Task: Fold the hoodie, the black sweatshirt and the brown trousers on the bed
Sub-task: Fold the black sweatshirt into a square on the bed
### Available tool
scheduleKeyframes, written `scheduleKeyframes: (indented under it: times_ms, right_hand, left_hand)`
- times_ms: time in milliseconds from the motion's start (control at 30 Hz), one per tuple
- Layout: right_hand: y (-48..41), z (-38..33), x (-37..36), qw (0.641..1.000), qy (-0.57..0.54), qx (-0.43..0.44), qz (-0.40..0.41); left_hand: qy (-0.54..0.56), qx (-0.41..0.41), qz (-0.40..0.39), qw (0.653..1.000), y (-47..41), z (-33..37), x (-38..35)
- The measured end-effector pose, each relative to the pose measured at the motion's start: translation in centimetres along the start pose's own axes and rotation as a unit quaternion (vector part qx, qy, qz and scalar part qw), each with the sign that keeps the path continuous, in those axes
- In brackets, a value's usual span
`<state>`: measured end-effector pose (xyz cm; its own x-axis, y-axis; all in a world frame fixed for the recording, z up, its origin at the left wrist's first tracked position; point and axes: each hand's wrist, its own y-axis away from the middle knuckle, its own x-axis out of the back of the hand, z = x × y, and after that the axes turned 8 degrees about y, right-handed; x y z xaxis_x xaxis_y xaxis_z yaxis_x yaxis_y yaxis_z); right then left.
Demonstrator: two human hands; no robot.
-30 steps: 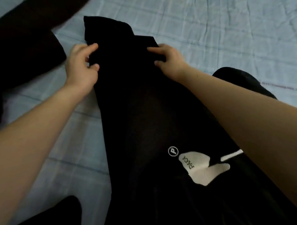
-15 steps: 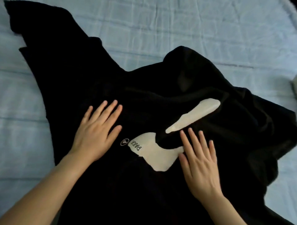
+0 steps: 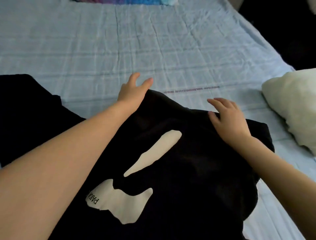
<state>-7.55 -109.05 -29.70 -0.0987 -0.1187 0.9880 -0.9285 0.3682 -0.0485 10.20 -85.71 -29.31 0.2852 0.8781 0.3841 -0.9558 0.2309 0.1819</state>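
A black garment with white printed patches (image 3: 196, 162) lies spread over the near half of the bed, its far edge bunched into a hump. My left hand (image 3: 132, 90) rests at the top of that far edge, fingers apart and reaching over onto the sheet. My right hand (image 3: 227, 118) lies on the right part of the same edge, fingers spread, thumb pressing the cloth. I cannot tell whether this is the hoodie or the sweatshirt. More black cloth (image 3: 30, 109) extends to the left.
The light blue checked sheet (image 3: 153, 51) covers the bed beyond the garment. A cream pillow (image 3: 294, 106) sits at the right edge. A colourful cloth (image 3: 123, 1) shows at the far top edge. Dark floor lies past the bed's right side.
My hands left the printed chest area and moved forward to the garment's far edge. The view has lifted, showing more bare sheet and the pillow.
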Motion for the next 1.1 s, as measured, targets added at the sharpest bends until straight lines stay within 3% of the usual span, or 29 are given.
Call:
scheduleKeyframes:
  times_ms: [67,167,233,367,433,533,633,700,733,800,867,933,1100]
  right_hand:
    - [-2.3,2.2,-1.0,0.994,0.018,-0.037,-0.101]
    - [-1.5,3.7,-3.1,0.980,0.040,-0.038,-0.189]
    - [-0.3,4.1,-3.7,0.990,0.033,-0.015,-0.140]
    - [1.0,5.4,-2.2,0.991,-0.128,-0.018,-0.017]
    - [0.0,6.3,-0.3,0.980,-0.183,-0.018,0.076]
    - [-4.1,6.5,3.1,0.968,-0.176,-0.001,0.179]
    - [-8.1,5.2,4.6,0.984,-0.088,-0.042,0.146]
    - [-8.0,3.5,3.9,0.994,-0.002,-0.093,0.052]
    - [-6.7,2.5,3.0,0.995,0.025,-0.096,0.019]
    - [-1.5,0.4,0.1,1.000,0.015,-0.011,0.022]
    - [4.5,-0.6,-3.0,0.998,0.000,0.062,-0.003]
    - [7.8,0.7,-5.9,0.994,0.026,0.094,-0.056]
    - [7.5,2.0,-7.7,0.993,0.049,0.081,-0.078]
  left_hand:
    - [-0.030,0.037,-0.026,0.999,-2.9,-0.8,-1.6]
    - [-0.275,-0.004,-0.106,0.956,-3.1,-2.7,-2.7]
    - [-0.336,-0.071,-0.098,0.934,-2.2,-3.8,-2.8]
    - [-0.203,-0.150,-0.024,0.967,-1.2,-2.9,-1.6]
    - [-0.157,-0.196,0.010,0.968,-1.7,-0.5,-1.5]
    - [-0.103,-0.270,0.101,0.952,-4.2,4.6,-2.2]
    - [-0.241,-0.251,0.134,0.928,-6.6,8.1,-3.7]
    - [-0.374,-0.190,0.109,0.901,-5.1,7.6,-5.9]
    - [-0.409,-0.200,0.081,0.887,-3.3,6.4,-7.3]
    - [-0.430,-0.285,-0.011,0.857,1.8,2.3,-10.0]
    - [-0.459,-0.310,-0.103,0.826,5.5,-2.5,-10.5]
    - [-0.467,-0.286,-0.157,0.822,5.2,-6.2,-9.6]
    - [-0.470,-0.257,-0.170,0.827,3.6,-7.4,-9.5]
